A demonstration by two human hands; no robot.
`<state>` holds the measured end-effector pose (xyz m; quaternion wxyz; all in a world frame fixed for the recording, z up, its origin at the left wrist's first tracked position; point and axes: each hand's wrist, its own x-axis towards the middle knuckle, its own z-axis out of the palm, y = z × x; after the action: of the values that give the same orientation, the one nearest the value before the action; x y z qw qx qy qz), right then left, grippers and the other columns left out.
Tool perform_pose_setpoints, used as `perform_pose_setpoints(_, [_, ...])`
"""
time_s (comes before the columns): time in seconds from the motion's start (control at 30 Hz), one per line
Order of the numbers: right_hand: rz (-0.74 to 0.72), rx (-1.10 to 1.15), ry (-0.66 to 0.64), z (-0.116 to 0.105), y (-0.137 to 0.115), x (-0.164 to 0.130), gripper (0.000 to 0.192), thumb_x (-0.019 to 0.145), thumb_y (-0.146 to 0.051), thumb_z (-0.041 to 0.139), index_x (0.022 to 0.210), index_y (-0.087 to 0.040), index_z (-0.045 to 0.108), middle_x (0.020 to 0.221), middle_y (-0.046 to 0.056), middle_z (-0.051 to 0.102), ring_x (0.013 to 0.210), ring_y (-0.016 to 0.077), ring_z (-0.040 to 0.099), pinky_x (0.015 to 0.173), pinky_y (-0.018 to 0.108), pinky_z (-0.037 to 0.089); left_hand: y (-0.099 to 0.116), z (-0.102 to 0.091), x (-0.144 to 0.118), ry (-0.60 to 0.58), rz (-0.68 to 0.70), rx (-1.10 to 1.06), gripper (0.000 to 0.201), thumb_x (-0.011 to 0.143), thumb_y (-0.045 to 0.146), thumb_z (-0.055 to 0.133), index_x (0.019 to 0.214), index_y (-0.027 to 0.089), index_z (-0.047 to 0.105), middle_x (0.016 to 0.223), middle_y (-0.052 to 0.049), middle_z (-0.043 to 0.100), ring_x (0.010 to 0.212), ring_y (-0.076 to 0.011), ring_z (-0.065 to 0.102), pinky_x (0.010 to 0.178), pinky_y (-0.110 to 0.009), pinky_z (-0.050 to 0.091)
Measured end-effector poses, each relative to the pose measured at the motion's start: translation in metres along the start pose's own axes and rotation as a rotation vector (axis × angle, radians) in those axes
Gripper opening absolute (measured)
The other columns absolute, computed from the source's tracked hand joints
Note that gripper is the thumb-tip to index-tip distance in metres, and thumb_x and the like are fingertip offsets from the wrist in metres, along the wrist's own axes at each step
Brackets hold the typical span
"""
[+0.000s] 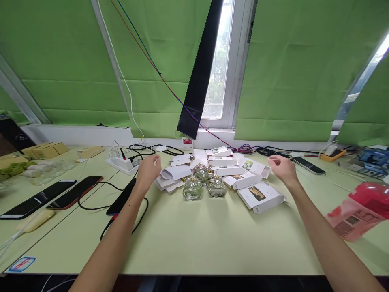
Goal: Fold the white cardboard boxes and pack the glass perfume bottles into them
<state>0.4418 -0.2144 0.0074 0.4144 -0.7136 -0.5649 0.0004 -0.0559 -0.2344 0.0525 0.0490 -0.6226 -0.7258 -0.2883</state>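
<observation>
Head view. Hands, two, bare, one to either side of the bottles and cartons at mid-table [197, 239].

Left hand [148, 170]: near the left-hand cartons [176, 172]; fingers curled, nothing visible in them; whether the tips meet cannot be told.

Right hand [284, 168]: near the right-hand cartons [261, 195]; fingers bent in toward the thumb, no object seen; contact between tips cannot be told.

Handling, as judged: bottles best taken one at a time, by the glass body rather than the gold-coloured cap, lifted clear of neighbours to avoid knocks. Cartons look like thin card; a light hold on the edges should spare them creasing, the free hand steadying adjoining pieces.

Containers:
Bottles [192, 190], clear glass, at least three, clustered between the two groups of cartons; fill cannot be made out.
Cartons, white, several, overlapping, some flattened-looking or with loose flaps; the nearest on the right bears a flower picture; interiors hidden.
Pink container [354, 215], red-topped, far right, tilted in view; contents not discernible.
Yellow boxes [48, 150], far left; contents unseen.
</observation>
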Motion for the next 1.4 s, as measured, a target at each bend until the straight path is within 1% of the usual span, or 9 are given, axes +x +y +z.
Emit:
perform_pose_setpoints(0.13, [0.111,-0.007,0.042,0.017,0.047,-0.008,0.031,0.083,-0.031,0.055,0.095,-0.014,0.078,0.09,0.018,0.081,0.088,0.0325,0.077,0.086,0.042,0.058,-0.026,0.021,0.004,-0.021,-0.116,0.053,0.04,0.091,0.014,0.04,0.114,0.008,0.073,0.107,-0.02,0.08,0.109,-0.0345,0.073,0.1,-0.043,0.052])
perform_pose_setpoints(0.2, [0.119,0.006,0.023,0.03,0.056,-0.012,0.036,0.086,-0.034,0.054,0.103,-0.015,0.078,0.102,0.018,0.081,0.097,0.032,0.077,0.088,0.04,0.058,-0.03,0.035,0.001,-0.047,-0.12,0.066,0.04,0.093,0.016,0.04,0.113,0.011,0.073,0.106,-0.017,0.08,0.108,-0.0326,0.074,0.097,-0.041,0.053])
perform_pose_setpoints(0.33, [0.117,-0.014,-0.058,0.052,0.062,-0.018,0.05,0.095,-0.044,0.049,0.127,-0.015,0.073,0.127,0.018,0.076,0.117,0.0329,0.072,0.099,0.04,0.055,-0.03,0.06,-0.01,-0.11,-0.091,0.085,0.043,0.102,0.028,0.035,0.116,0.014,0.072,0.118,-0.016,0.078,0.111,-0.0308,0.072,0.098,-0.038,0.051])
perform_pose_setpoints(0.4, [0.104,-0.044,-0.11,0.058,0.063,-0.02,0.052,0.096,-0.046,0.05,0.134,-0.018,0.07,0.13,0.016,0.074,0.119,0.0322,0.07,0.102,0.04,0.053,-0.028,0.069,-0.014,-0.143,-0.078,0.094,0.045,0.105,0.032,0.032,0.12,0.016,0.071,0.121,-0.015,0.078,0.113,-0.0307,0.071,0.099,-0.038,0.05])
perform_pose_setpoints(0.6, [0.09,-0.174,-0.263,0.066,0.066,-0.02,0.056,0.095,-0.042,0.053,0.145,-0.021,0.064,0.146,0.018,0.062,0.125,0.0343,0.067,0.106,0.042,0.051,-0.024,0.087,-0.024,-0.193,-0.037,0.141,0.051,0.106,0.034,0.026,0.122,0.017,0.072,0.132,-0.018,0.071,0.13,-0.0361,0.059,0.114,-0.053,0.038])
perform_pose_setpoints(0.8, [0.082,-0.234,-0.329,0.069,0.066,-0.018,0.056,0.1,-0.04,0.046,0.151,-0.021,0.058,0.151,0.02,0.056,0.132,0.0355,0.062,0.109,0.043,0.049,-0.025,0.089,-0.027,-0.201,-0.018,0.178,0.055,0.107,0.035,0.022,0.126,0.017,0.07,0.133,-0.019,0.069,0.131,-0.0364,0.057,0.114,-0.054,0.038])
perform_pose_setpoints(1.1, [0.094,-0.258,-0.339,0.071,0.066,-0.018,0.058,0.101,-0.04,0.043,0.153,-0.02,0.056,0.151,0.02,0.057,0.134,0.0349,0.062,0.111,0.043,0.047,-0.024,0.089,-0.028,-0.185,-0.016,0.173,0.052,0.106,0.035,0.025,0.124,0.018,0.072,0.129,-0.018,0.071,0.127,-0.0359,0.06,0.112,-0.053,0.04])
perform_pose_setpoints(1.27, [0.062,-0.222,-0.275,0.071,0.068,-0.018,0.055,0.097,-0.041,0.048,0.144,-0.017,0.064,0.137,0.021,0.067,0.12,0.0355,0.069,0.103,0.042,0.051,-0.021,0.083,-0.023,-0.164,-0.025,0.16,0.048,0.106,0.034,0.029,0.119,0.018,0.072,0.123,-0.017,0.074,0.122,-0.0327,0.064,0.109,-0.048,0.044])
perform_pose_setpoints(1.4, [-0.013,-0.147,-0.123,0.066,0.071,-0.015,0.047,0.089,-0.039,0.056,0.124,-0.014,0.074,0.115,0.02,0.077,0.105,0.0347,0.074,0.095,0.041,0.054,-0.027,0.057,-0.015,-0.113,-0.077,0.187,0.046,0.105,0.029,0.029,0.121,0.016,0.07,0.124,-0.017,0.073,0.118,-0.0297,0.067,0.102,-0.04,0.049])
